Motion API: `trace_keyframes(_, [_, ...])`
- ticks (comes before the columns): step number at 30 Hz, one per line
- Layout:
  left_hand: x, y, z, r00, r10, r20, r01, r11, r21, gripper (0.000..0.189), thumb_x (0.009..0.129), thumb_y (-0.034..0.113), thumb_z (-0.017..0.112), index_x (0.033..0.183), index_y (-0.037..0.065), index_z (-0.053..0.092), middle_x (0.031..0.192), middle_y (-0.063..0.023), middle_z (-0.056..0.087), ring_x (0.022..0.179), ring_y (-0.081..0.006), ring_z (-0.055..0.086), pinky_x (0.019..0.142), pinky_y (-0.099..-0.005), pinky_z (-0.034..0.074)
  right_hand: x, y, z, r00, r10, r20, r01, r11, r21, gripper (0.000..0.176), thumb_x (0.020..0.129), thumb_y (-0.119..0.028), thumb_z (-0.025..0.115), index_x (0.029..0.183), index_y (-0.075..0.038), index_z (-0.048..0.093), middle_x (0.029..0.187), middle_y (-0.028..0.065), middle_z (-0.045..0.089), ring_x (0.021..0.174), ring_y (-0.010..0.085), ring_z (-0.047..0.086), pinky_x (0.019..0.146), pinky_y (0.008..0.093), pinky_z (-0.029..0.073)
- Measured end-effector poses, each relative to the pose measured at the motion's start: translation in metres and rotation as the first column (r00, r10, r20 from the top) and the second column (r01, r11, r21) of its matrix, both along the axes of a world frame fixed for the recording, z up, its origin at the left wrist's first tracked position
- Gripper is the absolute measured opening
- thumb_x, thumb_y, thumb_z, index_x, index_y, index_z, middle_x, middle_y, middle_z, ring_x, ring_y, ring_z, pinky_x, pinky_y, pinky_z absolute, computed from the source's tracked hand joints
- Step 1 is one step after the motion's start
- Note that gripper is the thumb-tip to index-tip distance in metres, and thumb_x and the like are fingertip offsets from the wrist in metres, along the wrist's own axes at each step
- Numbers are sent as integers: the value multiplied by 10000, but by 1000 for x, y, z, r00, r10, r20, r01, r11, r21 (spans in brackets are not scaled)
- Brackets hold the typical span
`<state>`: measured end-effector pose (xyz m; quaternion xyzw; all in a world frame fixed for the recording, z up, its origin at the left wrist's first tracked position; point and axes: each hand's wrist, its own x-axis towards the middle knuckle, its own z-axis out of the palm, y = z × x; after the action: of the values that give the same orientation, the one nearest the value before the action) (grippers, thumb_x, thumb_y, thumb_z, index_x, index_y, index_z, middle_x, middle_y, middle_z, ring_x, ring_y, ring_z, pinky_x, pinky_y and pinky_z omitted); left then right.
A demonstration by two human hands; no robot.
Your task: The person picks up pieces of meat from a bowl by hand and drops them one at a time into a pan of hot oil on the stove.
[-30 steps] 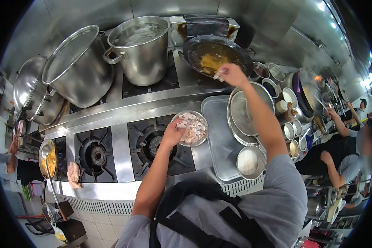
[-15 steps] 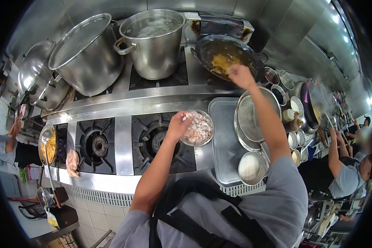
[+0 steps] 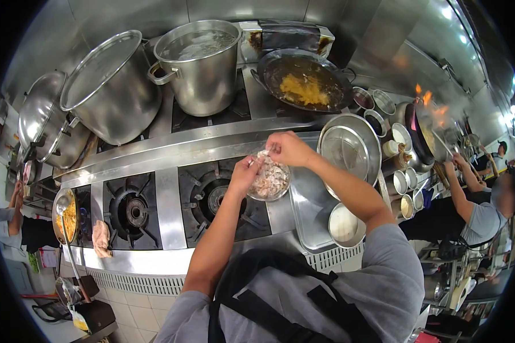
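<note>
A round metal bowl point(image 3: 267, 198) full of pale pink, white-dusted raw food pieces point(image 3: 270, 178) is in front of me, beside a burner. My left hand point(image 3: 246, 174) is at the bowl's left edge, its fingers closed over the pieces; what they grip is hidden. Above the bowl's far rim, my right hand point(image 3: 289, 150) pinches a whitish coated piece point(image 3: 263, 153), with the left fingertips close by. At the back right, yellow batter-like food point(image 3: 310, 89) floats in dark oil in a black two-handled wok point(image 3: 272, 64).
Large steel pots point(image 3: 203, 86) stand along the back. A grey tray point(image 3: 303, 223) and a strainer over a basin point(image 3: 349, 150) lie right; seasoning containers point(image 3: 401, 135) sit beyond. A co-worker point(image 3: 480, 214) works at a flaming wok. Far left is a pan of orange food point(image 3: 70, 216).
My right hand has moved from over the wok back to the bowl, where it pinches a piece. The left hand stays by the bowl. Flames have risen at the co-worker's wok.
</note>
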<state>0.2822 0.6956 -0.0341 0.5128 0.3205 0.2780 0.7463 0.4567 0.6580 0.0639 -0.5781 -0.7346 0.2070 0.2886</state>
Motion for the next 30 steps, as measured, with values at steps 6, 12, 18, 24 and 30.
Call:
trace_keyframes(6, [-7,-9,6,996,73,-47,-72,997,28,171,864,140,630,969,11,589,816,-21,616,707,-73,563,620,-226,466,58,46,51,953,-279,-116,288,956,61,175,679,-135,693,780,-17,610,664,91,615,616,137,598,586,286,479])
trace_keyframes(12, [-9,-9,-18,990,128,-66,-125,991,57,198,822,65,613,1004,-11,588,839,-55,630,743,-99,572,668,-247,471,128,146,18,884,-464,51,459,885,83,184,684,-163,687,792,-24,633,758,126,652,736,252,638,704,330,488])
trace_keyframes(18, [-14,-13,-13,989,145,-37,-141,986,83,222,794,29,597,1012,-9,584,826,-49,616,737,-98,560,679,-251,464,136,185,-4,770,-636,-49,610,712,347,203,713,-142,643,887,-41,669,833,148,673,816,288,655,772,345,505])
trace_keyframes(24, [-13,1,-11,990,139,-39,-133,982,132,205,773,-3,553,974,-10,592,810,-56,616,730,-104,559,678,-263,462,63,105,21,997,-60,39,63,995,-72,181,701,-150,666,846,-42,665,752,90,669,655,160,628,656,290,504])
trace_keyframes(30, [-7,9,27,985,102,142,-106,994,26,140,842,8,570,981,24,575,852,-30,619,759,-99,564,684,-240,463,-7,13,-8,979,175,107,-126,925,-359,445,644,-319,741,966,-32,632,927,163,649,876,293,621,785,372,476])
